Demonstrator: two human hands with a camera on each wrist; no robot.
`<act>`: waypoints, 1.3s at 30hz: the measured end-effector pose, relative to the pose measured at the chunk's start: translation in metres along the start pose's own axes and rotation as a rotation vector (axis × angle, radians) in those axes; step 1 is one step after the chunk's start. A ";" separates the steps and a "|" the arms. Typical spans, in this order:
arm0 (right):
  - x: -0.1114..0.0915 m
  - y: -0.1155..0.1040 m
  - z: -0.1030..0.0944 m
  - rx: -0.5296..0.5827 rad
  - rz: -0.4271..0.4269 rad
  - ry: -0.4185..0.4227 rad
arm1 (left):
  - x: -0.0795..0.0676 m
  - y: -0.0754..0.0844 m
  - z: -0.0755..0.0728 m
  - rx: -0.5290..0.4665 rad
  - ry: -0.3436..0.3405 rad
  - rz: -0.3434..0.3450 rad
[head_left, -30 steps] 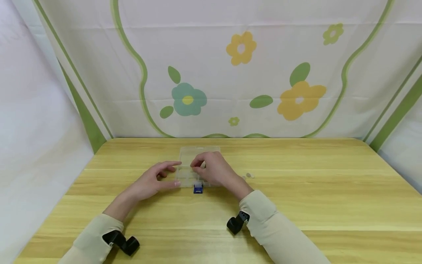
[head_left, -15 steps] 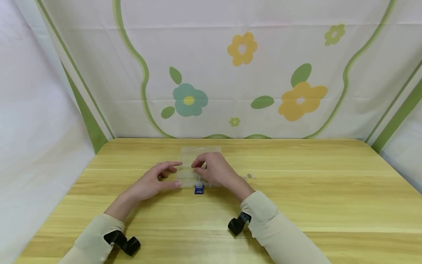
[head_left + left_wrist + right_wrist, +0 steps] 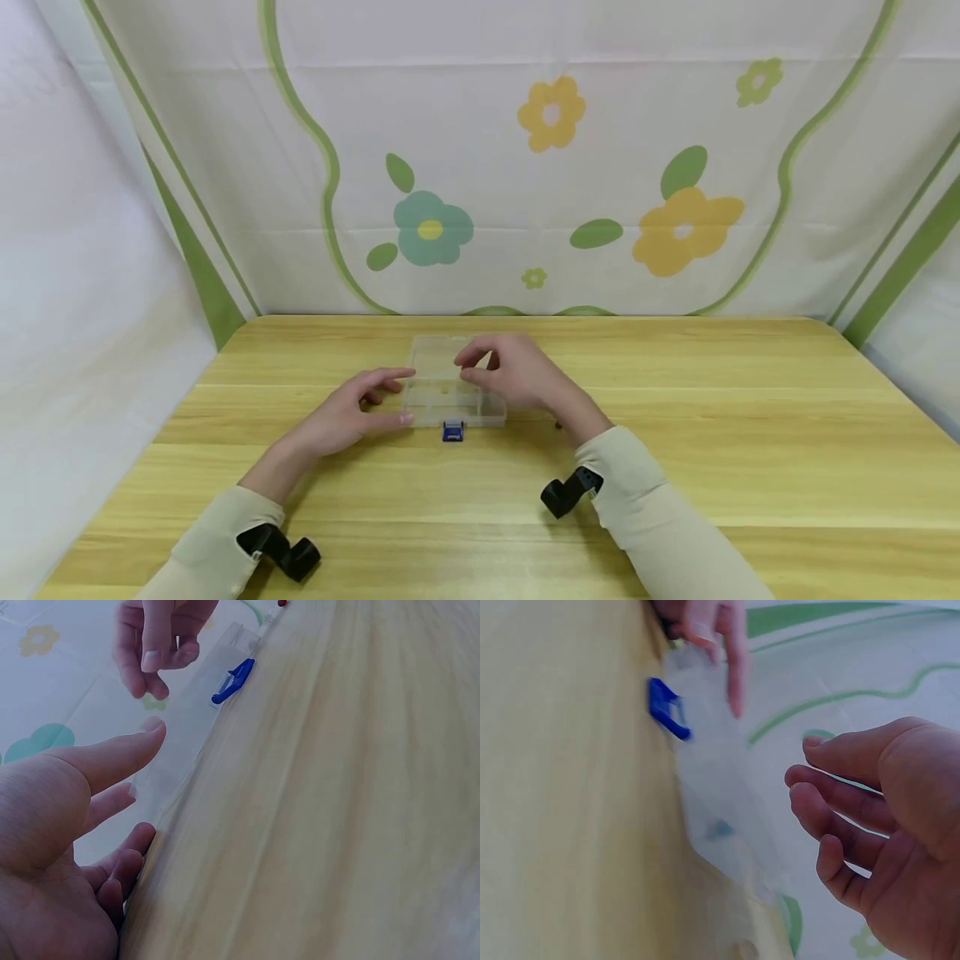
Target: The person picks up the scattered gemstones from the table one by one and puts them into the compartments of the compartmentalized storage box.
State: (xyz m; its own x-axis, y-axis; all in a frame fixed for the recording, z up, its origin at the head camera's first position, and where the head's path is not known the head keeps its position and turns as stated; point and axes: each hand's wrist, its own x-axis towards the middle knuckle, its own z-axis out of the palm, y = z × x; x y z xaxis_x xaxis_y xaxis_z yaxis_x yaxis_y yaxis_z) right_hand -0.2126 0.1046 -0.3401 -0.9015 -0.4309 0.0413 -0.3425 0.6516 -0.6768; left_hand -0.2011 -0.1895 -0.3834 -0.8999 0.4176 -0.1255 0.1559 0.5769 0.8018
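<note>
A clear plastic compartment box [image 3: 491, 410] lies on the table with its lid [image 3: 431, 354] raised at the back. Its blue latch [image 3: 452, 432] hangs at the front edge. My left hand [image 3: 348, 414] rests at the box's left side, thumb and forefinger stretched along it. Over the right part of the box hovers my right hand [image 3: 517, 371]. The right wrist view shows its thumb apart from the loosely bent fingers [image 3: 840, 791], and nothing visible between them. A small dark blurred spot [image 3: 720, 829] shows through the plastic there.
A tiny dark red thing [image 3: 558, 425] lies by my right wrist. The right wrist view has a blurred round thing [image 3: 744, 950] on the wooden table [image 3: 712, 467]. Behind the table hangs a flowered cloth [image 3: 487, 167].
My right hand has lifted and shifted right, uncovering more of the box's compartments. Small pale discs right of the box are now hidden behind the right arm. The left hand stays put.
</note>
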 end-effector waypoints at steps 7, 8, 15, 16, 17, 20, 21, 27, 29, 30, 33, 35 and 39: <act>-0.007 0.015 -0.025 0.060 0.041 0.036 | 0.001 0.000 -0.001 0.000 -0.006 0.031; -0.007 0.018 -0.028 0.066 0.041 0.042 | 0.001 0.000 -0.001 0.000 -0.007 0.033; -0.011 0.035 -0.042 0.077 0.044 0.075 | 0.000 -0.002 -0.001 0.003 -0.002 0.015; -0.012 0.037 -0.043 0.079 0.049 0.075 | 0.000 -0.002 -0.001 0.004 -0.003 0.018; -0.012 0.040 -0.044 0.079 0.053 0.074 | 0.000 -0.003 -0.001 0.005 -0.003 0.021; -0.013 0.047 -0.046 0.073 0.063 0.059 | 0.000 -0.003 0.000 0.007 -0.003 0.018; -0.013 0.050 -0.047 0.074 0.065 0.051 | 0.000 -0.003 0.000 0.007 -0.002 0.019; -0.016 0.066 -0.047 0.109 0.041 -0.008 | -0.002 -0.003 0.000 0.008 0.000 0.014; -0.017 0.070 -0.048 0.136 0.031 -0.034 | -0.002 -0.002 0.000 0.009 0.000 0.017; -0.017 0.072 -0.048 0.151 0.028 -0.049 | -0.002 -0.002 0.000 0.010 -0.001 0.020; -0.018 0.075 -0.048 0.187 0.033 -0.098 | -0.002 -0.001 -0.001 0.010 0.000 0.023; -0.018 0.077 -0.047 0.194 0.045 -0.131 | -0.002 -0.001 -0.001 0.009 -0.002 0.023; -0.019 0.077 -0.045 0.178 0.074 -0.185 | -0.002 0.000 -0.001 0.004 -0.002 0.015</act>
State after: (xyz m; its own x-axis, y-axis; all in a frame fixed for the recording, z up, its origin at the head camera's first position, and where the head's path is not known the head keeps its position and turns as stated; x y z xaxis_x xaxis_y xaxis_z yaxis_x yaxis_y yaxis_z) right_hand -0.2339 0.1913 -0.3602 -0.8529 -0.5037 -0.1375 -0.2105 0.5727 -0.7923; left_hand -0.1993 -0.1909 -0.3829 -0.8967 0.4276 -0.1142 0.1712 0.5729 0.8015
